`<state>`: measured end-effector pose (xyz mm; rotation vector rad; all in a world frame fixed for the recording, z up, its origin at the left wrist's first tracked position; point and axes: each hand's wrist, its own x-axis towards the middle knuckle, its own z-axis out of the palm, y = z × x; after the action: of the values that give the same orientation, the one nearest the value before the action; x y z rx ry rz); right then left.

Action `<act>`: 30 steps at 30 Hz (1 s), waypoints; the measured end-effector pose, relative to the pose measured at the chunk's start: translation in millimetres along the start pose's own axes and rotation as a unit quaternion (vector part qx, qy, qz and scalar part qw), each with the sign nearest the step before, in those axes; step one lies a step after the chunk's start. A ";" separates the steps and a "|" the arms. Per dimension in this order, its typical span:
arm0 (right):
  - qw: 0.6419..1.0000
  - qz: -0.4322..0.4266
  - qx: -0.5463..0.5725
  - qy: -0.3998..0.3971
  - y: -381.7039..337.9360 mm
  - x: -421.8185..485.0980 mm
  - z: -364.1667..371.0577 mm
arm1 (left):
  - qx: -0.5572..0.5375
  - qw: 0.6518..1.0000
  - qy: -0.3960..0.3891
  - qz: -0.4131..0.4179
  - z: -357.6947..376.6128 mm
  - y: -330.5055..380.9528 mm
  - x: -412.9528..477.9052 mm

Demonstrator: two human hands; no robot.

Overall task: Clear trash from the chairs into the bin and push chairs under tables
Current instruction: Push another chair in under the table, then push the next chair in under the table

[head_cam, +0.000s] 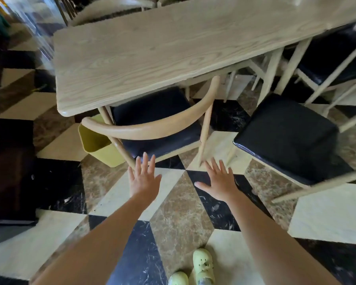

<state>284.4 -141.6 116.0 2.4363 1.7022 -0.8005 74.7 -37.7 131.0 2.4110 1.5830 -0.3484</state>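
Observation:
A wooden chair [152, 128] with a curved backrest and dark blue seat stands partly under the light wooden table [152, 48]. My left hand [144, 177] is open, fingers spread, just below the chair's rear left leg. My right hand [218, 179] is open too, close to the rear right leg. Neither hand holds anything. A yellow-green bin [97, 145] stands on the floor left of the chair, beside the table's corner. A second chair [286, 136] with a dark seat stands out from the table at the right. No trash shows on either seat.
The floor is a chequered pattern of black, cream and brown marble tiles [177, 212]. More chairs [327, 62] stand at the far right and behind the table. A dark cabinet [8, 171] is at the left. My green shoes [201, 266] are at the bottom.

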 end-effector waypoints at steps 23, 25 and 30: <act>0.943 0.201 0.162 -0.211 149.9 -257.8 -63.4 | 0.225 0.851 -0.350 0.319 -68.6 228.3 -104.1; 0.943 0.207 0.159 -0.205 181.7 -265.2 -62.4 | 0.235 0.846 -0.340 0.337 -75.8 261.8 -108.5; 0.941 0.227 0.153 -0.200 251.4 -287.4 -80.6 | 0.221 0.842 -0.332 0.364 -87.4 352.2 -117.0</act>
<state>465.8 -458.3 254.2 2.4620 0.8811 -1.4377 359.5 -246.6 274.4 2.5334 0.2596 -1.3009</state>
